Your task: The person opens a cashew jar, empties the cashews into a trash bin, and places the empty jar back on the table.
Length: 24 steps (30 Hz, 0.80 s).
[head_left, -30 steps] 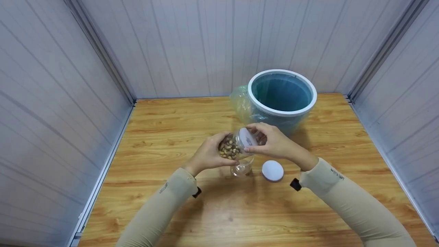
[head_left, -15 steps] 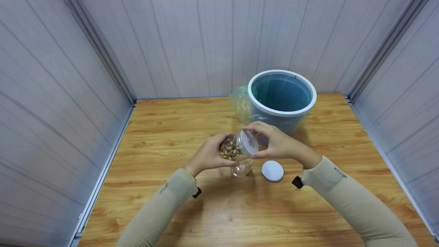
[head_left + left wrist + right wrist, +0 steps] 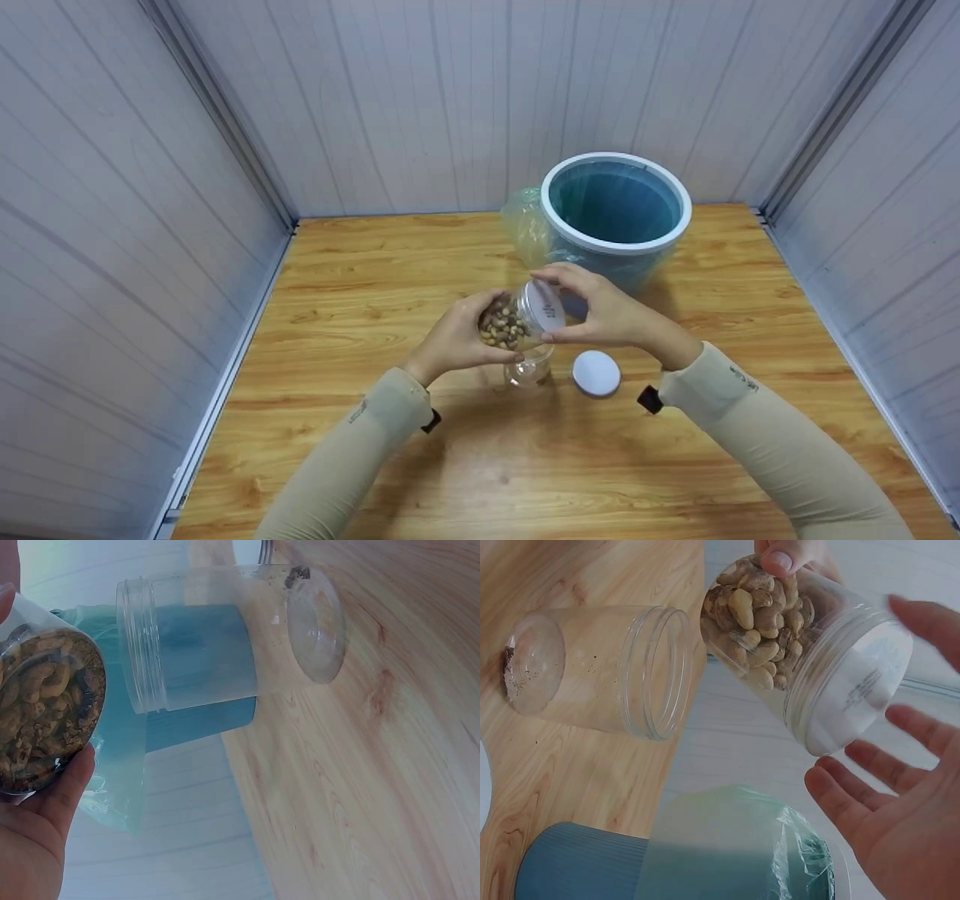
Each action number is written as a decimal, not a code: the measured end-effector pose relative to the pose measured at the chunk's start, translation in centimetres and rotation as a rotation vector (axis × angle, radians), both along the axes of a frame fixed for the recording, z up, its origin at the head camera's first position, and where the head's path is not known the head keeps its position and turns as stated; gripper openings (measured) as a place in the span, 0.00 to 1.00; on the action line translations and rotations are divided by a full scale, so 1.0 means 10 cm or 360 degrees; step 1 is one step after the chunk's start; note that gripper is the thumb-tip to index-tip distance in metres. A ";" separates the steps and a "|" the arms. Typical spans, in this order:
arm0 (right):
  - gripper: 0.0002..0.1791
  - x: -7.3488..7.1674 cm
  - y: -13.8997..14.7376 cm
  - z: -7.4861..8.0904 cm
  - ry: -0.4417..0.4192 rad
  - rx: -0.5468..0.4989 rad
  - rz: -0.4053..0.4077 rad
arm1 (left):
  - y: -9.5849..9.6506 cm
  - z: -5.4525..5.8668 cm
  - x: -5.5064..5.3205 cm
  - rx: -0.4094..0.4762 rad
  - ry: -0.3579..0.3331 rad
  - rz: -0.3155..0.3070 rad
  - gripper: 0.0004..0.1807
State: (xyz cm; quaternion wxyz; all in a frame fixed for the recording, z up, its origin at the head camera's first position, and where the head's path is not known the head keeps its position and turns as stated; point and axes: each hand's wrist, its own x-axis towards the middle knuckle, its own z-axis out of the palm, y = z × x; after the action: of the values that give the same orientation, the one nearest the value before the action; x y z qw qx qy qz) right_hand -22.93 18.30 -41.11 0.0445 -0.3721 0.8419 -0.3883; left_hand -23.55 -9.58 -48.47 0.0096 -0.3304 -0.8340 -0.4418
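Observation:
My left hand [image 3: 461, 337] grips a clear plastic jar of cashews [image 3: 501, 324], tilted with its capped end toward the right. A white printed lid [image 3: 862, 690] sits on its mouth. Thumb and fingers of my right hand [image 3: 604, 307] span this lid, fingertips right at its rim in the right wrist view. Below the held jar, a second clear jar [image 3: 592, 671] stands upright and uncapped on the table, with dark crumbs at its bottom. To its right lies a loose white lid [image 3: 596, 373].
A blue bin [image 3: 616, 202] with a white rim and a greenish plastic liner [image 3: 525, 221] stands behind my right hand. The wooden table [image 3: 337, 300] is bounded by pale panel walls [image 3: 420, 105] at the back and both sides.
My right hand has shifted its hold around the lid, its thumb and fingers now spread wider at the rim. The lid has turned slightly. The left hand and the cashew jar stay nearly still.

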 end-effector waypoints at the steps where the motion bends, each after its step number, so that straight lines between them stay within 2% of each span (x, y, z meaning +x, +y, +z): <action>1: 0.46 0.00 -0.01 0.00 -0.0006 0.0000 -0.0040 | 0.00 0.00 0.00 -0.0004 0.0006 0.0003 0.52; 6: 0.43 0.03 -0.04 0.02 -0.0087 0.0034 -0.0213 | 0.00 0.01 0.00 -0.0014 0.0031 0.0001 0.52; 11: 0.41 0.03 -0.06 0.02 -0.0156 0.0049 -0.0271 | 0.00 0.01 0.00 -0.0023 0.0025 0.0006 0.51; 18: 0.40 0.04 -0.07 0.04 -0.0173 0.0065 -0.0260 | 0.01 0.03 0.00 -0.0035 0.0005 0.0001 0.51; 24: 0.42 0.03 -0.06 0.04 -0.0129 0.0054 -0.0165 | -0.01 0.02 0.00 -0.0021 0.0014 -0.0015 0.52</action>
State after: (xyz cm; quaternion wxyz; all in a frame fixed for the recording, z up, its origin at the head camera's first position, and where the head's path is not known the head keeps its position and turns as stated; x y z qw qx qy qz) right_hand -22.62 17.71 -40.75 0.0646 -0.3111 0.8640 -0.3906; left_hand -23.53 -9.67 -48.30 0.0091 -0.3362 -0.8353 -0.4350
